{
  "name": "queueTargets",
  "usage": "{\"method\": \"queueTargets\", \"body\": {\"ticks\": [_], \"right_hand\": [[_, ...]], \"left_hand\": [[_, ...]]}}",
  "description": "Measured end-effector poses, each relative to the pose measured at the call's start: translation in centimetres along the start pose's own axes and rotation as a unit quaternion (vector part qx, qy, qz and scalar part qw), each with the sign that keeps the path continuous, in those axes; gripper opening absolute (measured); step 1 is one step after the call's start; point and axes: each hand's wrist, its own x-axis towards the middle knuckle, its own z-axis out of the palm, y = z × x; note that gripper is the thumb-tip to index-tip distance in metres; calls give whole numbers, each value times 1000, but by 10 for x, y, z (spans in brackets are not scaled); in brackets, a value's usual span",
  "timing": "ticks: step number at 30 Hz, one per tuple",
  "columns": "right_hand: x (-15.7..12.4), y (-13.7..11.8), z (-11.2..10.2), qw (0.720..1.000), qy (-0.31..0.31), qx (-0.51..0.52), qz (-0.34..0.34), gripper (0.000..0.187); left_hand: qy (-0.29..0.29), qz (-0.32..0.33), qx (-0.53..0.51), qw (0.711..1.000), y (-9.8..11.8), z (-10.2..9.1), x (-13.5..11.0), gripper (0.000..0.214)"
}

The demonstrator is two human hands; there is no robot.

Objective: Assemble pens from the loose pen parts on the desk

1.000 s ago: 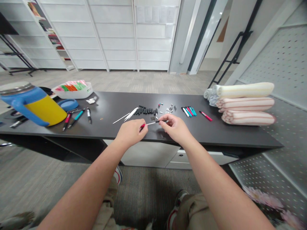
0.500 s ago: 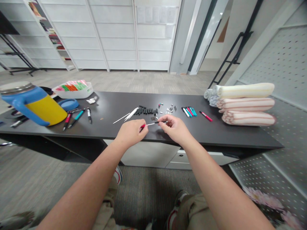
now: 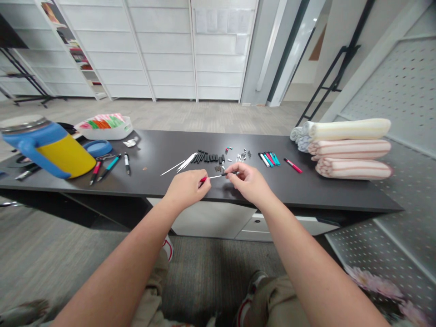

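Note:
My left hand (image 3: 186, 187) is closed around a red pen barrel (image 3: 202, 180), just above the desk's front edge. From the barrel a thin white pen refill (image 3: 215, 176) reaches across to the right. My right hand (image 3: 250, 182) pinches a black pen grip (image 3: 226, 174) at the refill's other end. How far the refill goes into either piece cannot be made out. Just beyond my hands lie white refills (image 3: 186, 162), black grips (image 3: 211, 158), small springs (image 3: 218, 168) and silver pen tips (image 3: 242, 155).
Coloured barrels (image 3: 269, 159) and a separate red barrel (image 3: 293, 165) lie to the right, before rolled towels (image 3: 352, 150). At left stand a blue-and-yellow jug (image 3: 64, 152) and a white tray (image 3: 109, 133) of colourful packets; several whole pens (image 3: 109, 168) lie by the jug.
My right fingertips and the black pen grip have shifted very slightly to the right. My left hand and the loose parts look the same.

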Motion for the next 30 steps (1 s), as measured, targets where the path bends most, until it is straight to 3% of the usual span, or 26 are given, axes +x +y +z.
{"method": "queueTargets", "body": {"ticks": [5,14,21,30], "right_hand": [[1,8,-2,999,48,19,10,17],[0,-2,2,999,-17,-23,-15,18],[1,4,0,1000,9,4,0,16],[-3,-6,3,996,-46,-57,-56,17]], "left_hand": [[3,-5,-2,1000,-1,0,0,26],[8,8,-9,1000,-1,1,-1,26],[9,10,-14,1000,-2,1,-1,24],[19,35,-22,999,-3,4,-3,21]]}}
